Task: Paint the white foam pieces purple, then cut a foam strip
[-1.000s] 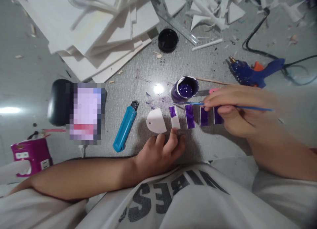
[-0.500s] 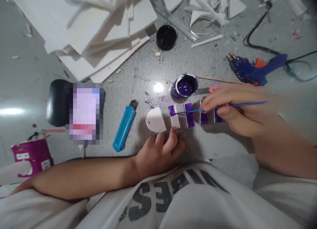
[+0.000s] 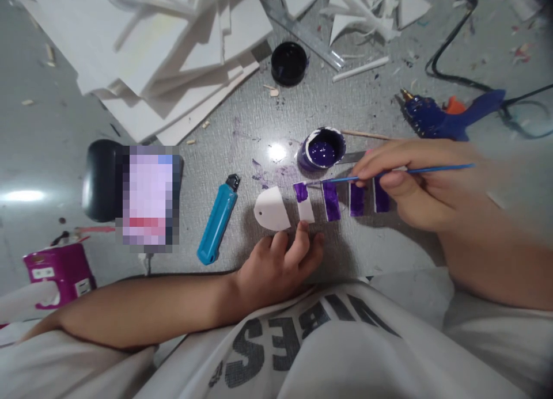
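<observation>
My right hand (image 3: pixel 401 180) pinches a thin blue paintbrush (image 3: pixel 341 179), its tip at the upper edge of a small white foam strip (image 3: pixel 306 211). Purple paint covers the strip's upper part; the lower part is white. One fingertip of my left hand (image 3: pixel 287 255) presses the strip's lower end, the other fingers resting loosely apart on the table. Three purple-painted strips (image 3: pixel 332 202) lie in a row to the right, near my right hand. Left of the strip is a white rounded piece (image 3: pixel 272 209) with a small hole. An open jar of purple paint (image 3: pixel 323 150) stands just above.
A blue box cutter (image 3: pixel 218 219) lies left of my left hand. A black lid (image 3: pixel 289 63), white foam sheets (image 3: pixel 173 53) and scraps (image 3: pixel 363 13) lie farther back. A blue glue gun (image 3: pixel 436 116) with a cord is at right, a phone (image 3: pixel 149 197) at left.
The brush tip has moved up along the strip to its top edge, and purple now reaches farther across the top right. My left hand has stayed in place.
</observation>
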`<state>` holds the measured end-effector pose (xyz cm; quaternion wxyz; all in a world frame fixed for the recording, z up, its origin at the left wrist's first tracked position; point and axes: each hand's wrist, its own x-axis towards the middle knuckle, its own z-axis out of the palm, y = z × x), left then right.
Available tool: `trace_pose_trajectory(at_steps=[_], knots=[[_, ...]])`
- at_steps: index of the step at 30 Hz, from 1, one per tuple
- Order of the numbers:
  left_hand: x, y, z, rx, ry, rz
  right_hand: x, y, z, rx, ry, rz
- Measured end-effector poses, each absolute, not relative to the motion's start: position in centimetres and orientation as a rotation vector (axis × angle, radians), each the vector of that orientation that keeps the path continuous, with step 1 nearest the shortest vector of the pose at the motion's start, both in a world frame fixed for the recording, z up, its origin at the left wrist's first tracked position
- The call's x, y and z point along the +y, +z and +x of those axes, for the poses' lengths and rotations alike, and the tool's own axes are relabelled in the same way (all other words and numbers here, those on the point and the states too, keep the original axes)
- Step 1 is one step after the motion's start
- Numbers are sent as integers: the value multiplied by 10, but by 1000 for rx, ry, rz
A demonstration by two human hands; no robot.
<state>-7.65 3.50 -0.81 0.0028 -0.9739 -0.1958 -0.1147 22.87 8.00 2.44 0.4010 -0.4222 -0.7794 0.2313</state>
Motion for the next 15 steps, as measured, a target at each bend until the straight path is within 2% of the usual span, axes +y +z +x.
trace_pose_trajectory(at_steps=[4, 10, 15], knots=[[34, -8, -77, -611, -355, -3054, 77, 24, 231, -1850, 608, -1090], [34, -9, -78, -598, -329, -3069, 76, 26, 230, -2035, 596, -1094], [33, -11, -78, -598, -340, -3093, 72, 20, 223, -1793, 550, -1154]])
